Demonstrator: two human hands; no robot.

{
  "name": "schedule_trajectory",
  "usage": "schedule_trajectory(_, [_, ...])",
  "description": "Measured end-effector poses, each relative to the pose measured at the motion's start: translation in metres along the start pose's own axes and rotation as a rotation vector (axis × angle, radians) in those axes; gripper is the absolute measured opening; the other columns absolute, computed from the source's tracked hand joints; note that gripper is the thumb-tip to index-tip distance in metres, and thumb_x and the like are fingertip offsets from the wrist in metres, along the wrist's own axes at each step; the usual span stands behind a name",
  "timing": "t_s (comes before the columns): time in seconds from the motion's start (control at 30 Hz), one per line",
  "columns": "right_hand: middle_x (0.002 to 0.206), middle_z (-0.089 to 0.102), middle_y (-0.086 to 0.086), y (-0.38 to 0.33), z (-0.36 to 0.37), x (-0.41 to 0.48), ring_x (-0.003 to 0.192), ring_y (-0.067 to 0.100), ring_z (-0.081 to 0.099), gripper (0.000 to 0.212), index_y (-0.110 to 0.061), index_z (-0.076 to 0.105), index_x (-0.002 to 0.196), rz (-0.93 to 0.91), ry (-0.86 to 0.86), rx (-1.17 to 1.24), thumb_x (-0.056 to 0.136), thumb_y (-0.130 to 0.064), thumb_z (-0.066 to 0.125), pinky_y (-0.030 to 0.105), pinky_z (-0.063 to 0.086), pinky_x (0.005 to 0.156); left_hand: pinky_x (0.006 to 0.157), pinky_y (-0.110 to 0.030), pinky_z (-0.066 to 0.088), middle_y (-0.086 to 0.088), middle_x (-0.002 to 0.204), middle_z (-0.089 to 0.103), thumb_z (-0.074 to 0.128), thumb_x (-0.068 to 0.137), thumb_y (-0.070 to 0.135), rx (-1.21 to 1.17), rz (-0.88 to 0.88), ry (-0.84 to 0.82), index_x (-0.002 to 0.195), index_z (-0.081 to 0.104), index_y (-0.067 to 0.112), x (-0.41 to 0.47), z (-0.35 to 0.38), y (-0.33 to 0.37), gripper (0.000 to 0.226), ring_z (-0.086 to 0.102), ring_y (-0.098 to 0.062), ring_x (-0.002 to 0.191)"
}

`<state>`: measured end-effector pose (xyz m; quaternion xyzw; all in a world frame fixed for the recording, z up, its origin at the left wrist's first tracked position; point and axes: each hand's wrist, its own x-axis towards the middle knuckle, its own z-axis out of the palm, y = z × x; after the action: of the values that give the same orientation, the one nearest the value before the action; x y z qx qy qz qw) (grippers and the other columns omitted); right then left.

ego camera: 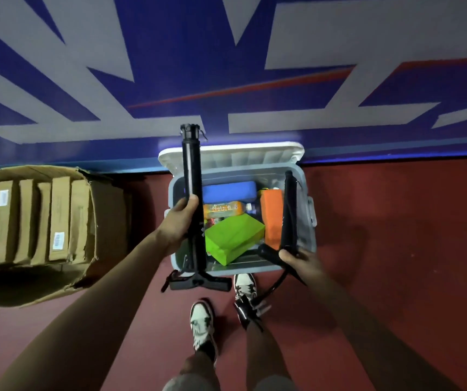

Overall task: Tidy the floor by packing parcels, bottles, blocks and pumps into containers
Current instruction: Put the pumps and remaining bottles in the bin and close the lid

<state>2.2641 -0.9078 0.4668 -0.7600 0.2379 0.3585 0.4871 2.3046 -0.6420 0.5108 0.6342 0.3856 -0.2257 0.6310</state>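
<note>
My left hand (180, 221) grips a long black pump (191, 170) by its barrel, held over the left side of the grey bin (243, 268). Its T-shaped end (199, 283) hangs near the bin's front edge. My right hand (297, 259) grips a second black pump (288, 210) by its handle, the barrel slanting over the bin's right side, its hose (271, 289) dangling over my shoe. Inside the bin lie a green block (233, 238), a blue block (228, 191), an orange block (273, 218) and an orange-labelled bottle (222, 210).
The bin's white lid (232, 152) leans open against the blue and grey wall. A torn cardboard box (91, 221) holding several brown parcels (57, 218) stands to the left on the red floor. My two feet (202, 324) stand just in front of the bin.
</note>
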Motion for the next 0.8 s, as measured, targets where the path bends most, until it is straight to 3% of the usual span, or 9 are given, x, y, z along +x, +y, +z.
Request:
schedule_trajectory(0.1, [0.080, 0.062, -0.003, 0.010, 0.007, 0.023, 0.075, 0.005, 0.056, 0.007, -0.013, 0.063, 0.093, -0.041, 0.006, -0.017, 0.087, -0.015, 0.066, 0.005, 0.042, 0.065, 0.041, -0.012, 0.046, 0.001, 0.082, 0.056, 0.037, 0.101, 0.029, -0.024, 0.007, 0.015, 0.114, 0.048, 0.012, 0.035, 0.003, -0.021, 0.023, 0.060, 0.003, 0.048])
schedule_trajectory(0.17, [0.085, 0.065, 0.001, 0.017, 0.013, 0.041, 0.077, 0.006, 0.057, 0.011, -0.011, 0.064, 0.098, -0.067, 0.015, -0.045, 0.087, -0.013, 0.067, 0.002, 0.041, 0.064, 0.042, -0.014, 0.048, 0.001, 0.083, 0.056, 0.040, 0.100, 0.029, 0.000, -0.029, 0.050, 0.117, 0.048, 0.010, 0.061, 0.002, -0.038, 0.026, 0.061, -0.004, 0.055])
schedule_trajectory(0.27, [0.095, 0.070, 0.006, 0.032, 0.022, 0.068, 0.092, 0.019, 0.064, 0.026, -0.015, 0.065, 0.108, -0.083, 0.027, -0.128, 0.083, -0.016, 0.071, 0.026, 0.048, 0.084, 0.055, -0.025, 0.050, 0.006, 0.081, 0.054, 0.042, 0.100, 0.031, 0.017, -0.048, 0.099, 0.113, 0.048, 0.013, 0.096, 0.000, -0.064, 0.023, 0.055, -0.011, 0.065])
schedule_trajectory(0.33, [0.097, 0.070, 0.009, 0.045, 0.024, 0.085, 0.099, 0.026, 0.064, 0.042, -0.015, 0.062, 0.120, -0.091, 0.059, -0.212, 0.080, -0.017, 0.073, 0.039, 0.047, 0.090, 0.059, -0.027, 0.050, 0.007, 0.080, 0.054, 0.040, 0.100, 0.029, 0.010, -0.023, 0.090, 0.112, 0.050, 0.012, 0.114, -0.001, -0.076, 0.022, 0.057, -0.010, 0.064])
schedule_trajectory(0.43, [0.110, 0.067, 0.013, 0.050, 0.016, 0.107, 0.114, 0.032, 0.055, 0.070, -0.022, 0.047, 0.140, -0.157, 0.191, -0.524, 0.076, -0.030, 0.074, 0.045, 0.039, 0.101, 0.051, -0.017, 0.052, 0.007, 0.083, 0.059, 0.038, 0.101, 0.025, 0.031, 0.047, -0.005, 0.107, 0.052, 0.015, 0.124, -0.001, -0.078, 0.019, 0.062, 0.003, 0.055])
schedule_trajectory(0.57, [0.103, 0.065, 0.005, 0.036, -0.001, 0.139, 0.119, 0.029, 0.047, 0.068, -0.032, 0.042, 0.141, -0.309, 0.182, -0.992, 0.079, -0.032, 0.071, 0.043, 0.019, 0.105, 0.048, -0.003, 0.044, 0.019, 0.078, 0.059, 0.037, 0.101, 0.018, -0.029, 0.129, -0.104, 0.087, 0.048, 0.033, 0.132, -0.004, -0.067, 0.023, 0.060, 0.013, 0.059])
schedule_trajectory(0.63, [0.102, 0.066, 0.002, 0.022, -0.006, 0.162, 0.120, 0.027, 0.047, 0.069, -0.032, 0.041, 0.142, -0.409, 0.109, -1.168, 0.079, -0.030, 0.070, 0.042, 0.009, 0.108, 0.053, -0.003, 0.045, 0.010, 0.090, 0.056, 0.038, 0.100, 0.017, -0.030, 0.157, -0.125, 0.096, 0.053, 0.031, 0.140, -0.005, -0.063, 0.021, 0.059, 0.001, 0.077])
schedule_trajectory(0.73, [0.117, 0.060, -0.001, -0.006, 0.001, 0.205, 0.131, 0.021, 0.036, 0.073, -0.030, 0.031, 0.147, -0.508, -0.009, -1.304, 0.083, -0.028, 0.065, 0.047, -0.003, 0.114, 0.058, -0.011, 0.051, -0.004, 0.099, 0.055, 0.040, 0.099, 0.017, -0.054, 0.148, -0.147, 0.105, 0.058, 0.025, 0.154, -0.012, -0.063, 0.020, 0.055, -0.013, 0.083])
schedule_trajectory(0.8, [0.133, 0.050, -0.003, -0.021, 0.014, 0.241, 0.139, 0.017, 0.023, 0.074, -0.031, 0.020, 0.150, -0.538, -0.005, -1.390, 0.089, -0.024, 0.059, 0.049, -0.008, 0.115, 0.074, -0.022, 0.052, -0.005, 0.104, 0.060, 0.042, 0.099, 0.020, -0.009, 0.171, -0.183, 0.111, 0.060, 0.028, 0.169, -0.014, -0.068, 0.023, 0.056, -0.020, 0.093])
